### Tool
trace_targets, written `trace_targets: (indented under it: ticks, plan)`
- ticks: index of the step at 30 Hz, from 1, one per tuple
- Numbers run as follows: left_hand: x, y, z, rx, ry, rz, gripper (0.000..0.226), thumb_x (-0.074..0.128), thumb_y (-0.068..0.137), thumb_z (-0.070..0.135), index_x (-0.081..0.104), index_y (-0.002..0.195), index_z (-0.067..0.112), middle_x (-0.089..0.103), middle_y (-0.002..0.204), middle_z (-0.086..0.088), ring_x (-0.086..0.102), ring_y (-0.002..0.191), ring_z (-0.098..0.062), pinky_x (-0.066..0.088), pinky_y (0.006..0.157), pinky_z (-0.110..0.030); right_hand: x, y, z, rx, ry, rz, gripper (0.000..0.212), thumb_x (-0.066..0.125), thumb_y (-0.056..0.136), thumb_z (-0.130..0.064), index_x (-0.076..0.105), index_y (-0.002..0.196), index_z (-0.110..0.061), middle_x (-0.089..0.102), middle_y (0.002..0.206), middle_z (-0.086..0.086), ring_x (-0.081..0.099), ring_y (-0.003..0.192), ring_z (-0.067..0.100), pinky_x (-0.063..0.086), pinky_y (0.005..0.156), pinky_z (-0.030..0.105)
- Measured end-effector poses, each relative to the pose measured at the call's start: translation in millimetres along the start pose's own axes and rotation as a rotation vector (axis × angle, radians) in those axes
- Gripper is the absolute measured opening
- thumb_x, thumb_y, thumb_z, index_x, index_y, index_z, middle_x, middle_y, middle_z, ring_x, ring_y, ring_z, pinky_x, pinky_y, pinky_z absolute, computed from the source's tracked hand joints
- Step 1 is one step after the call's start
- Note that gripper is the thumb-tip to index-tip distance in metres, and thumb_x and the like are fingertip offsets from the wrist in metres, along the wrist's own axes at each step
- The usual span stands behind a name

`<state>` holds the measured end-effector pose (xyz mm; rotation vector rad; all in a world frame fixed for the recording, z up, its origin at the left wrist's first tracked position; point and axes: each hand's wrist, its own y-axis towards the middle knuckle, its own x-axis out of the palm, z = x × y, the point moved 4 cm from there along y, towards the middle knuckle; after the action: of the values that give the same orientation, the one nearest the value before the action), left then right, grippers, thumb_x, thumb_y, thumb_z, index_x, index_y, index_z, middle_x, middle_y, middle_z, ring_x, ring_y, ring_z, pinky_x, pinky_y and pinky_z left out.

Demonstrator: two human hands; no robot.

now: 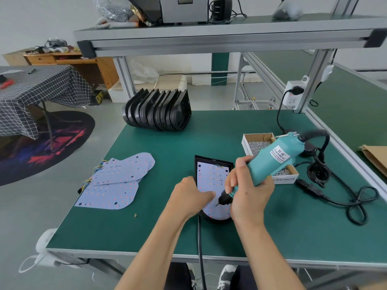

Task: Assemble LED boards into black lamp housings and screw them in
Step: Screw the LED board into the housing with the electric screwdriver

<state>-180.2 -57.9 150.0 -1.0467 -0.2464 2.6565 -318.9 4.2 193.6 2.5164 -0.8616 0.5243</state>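
Note:
A black lamp housing lies flat on the green table with a pale LED board seated inside it. My right hand grips a teal electric screwdriver, tilted so its bit points down at the board's lower part. My left hand rests on the housing's left edge, its fingertips touching the board right beside the bit. Whether they pinch a screw is hidden.
Several spare LED boards lie stacked at the left. A row of empty black housings stands at the table's back. A cardboard box of screws sits right of the housing, with the screwdriver's coiled black cable beyond it.

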Motion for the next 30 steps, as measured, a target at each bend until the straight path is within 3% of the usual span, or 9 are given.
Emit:
trace_targets:
  ticks: [7, 12, 15, 20, 30]
  plan:
    - [-0.9, -1.6, 1.0, 0.008, -0.013, 0.005, 0.027, 0.070, 0.079, 0.033, 0.053, 0.083, 0.013, 0.056, 0.068, 0.004, 0.046, 0.058, -0.017, 0.037, 0.054, -0.025, 2.0, -2.4, -2.1, -0.009, -0.007, -0.039, 0.015, 0.068, 0.091, -0.028, 0.065, 0.076, -0.030, 0.046, 0.050, -0.003, 0.040, 0.042, 0.022, 0.038, 0.045, 0.025]
    - [-0.7, -1.4, 0.2, -0.005, -0.023, -0.002, 0.030, 0.070, 0.078, 0.034, 0.056, 0.086, 0.009, 0.058, 0.074, 0.000, 0.047, 0.061, -0.019, 0.038, 0.056, -0.026, 2.4, -4.5, -0.6, 0.004, -0.018, -0.052, 0.014, 0.068, 0.089, -0.027, 0.063, 0.082, -0.017, 0.046, 0.051, 0.000, 0.041, 0.042, 0.022, 0.039, 0.045, 0.026]
    - [-0.5, -1.3, 0.2, -0.009, -0.035, 0.004, 0.037, 0.071, 0.079, 0.034, 0.062, 0.094, 0.002, 0.062, 0.077, -0.002, 0.049, 0.063, -0.020, 0.040, 0.058, -0.027, 2.6, -4.2, -1.1, 0.013, -0.015, -0.046, 0.013, 0.069, 0.088, -0.028, 0.063, 0.079, -0.018, 0.045, 0.050, 0.000, 0.040, 0.042, 0.022, 0.039, 0.046, 0.024]
    - [0.0, -0.5, 0.4, -0.004, -0.016, 0.007, 0.030, 0.071, 0.078, 0.035, 0.057, 0.085, 0.009, 0.058, 0.074, -0.001, 0.046, 0.061, -0.019, 0.038, 0.056, -0.027, 3.4, -4.5, -1.8, 0.001, -0.014, -0.067, 0.013, 0.068, 0.088, -0.027, 0.063, 0.078, -0.021, 0.045, 0.050, -0.001, 0.041, 0.042, 0.021, 0.039, 0.045, 0.025]
    - [0.8, 0.1, -1.6, -0.003, -0.022, 0.011, 0.037, 0.072, 0.080, 0.038, 0.059, 0.093, 0.006, 0.063, 0.082, -0.007, 0.050, 0.066, -0.020, 0.041, 0.059, -0.028, 1.1, -5.0, -1.8, -0.011, -0.018, -0.100, 0.010, 0.067, 0.091, -0.030, 0.065, 0.085, -0.023, 0.047, 0.054, 0.000, 0.043, 0.045, 0.023, 0.042, 0.048, 0.027]
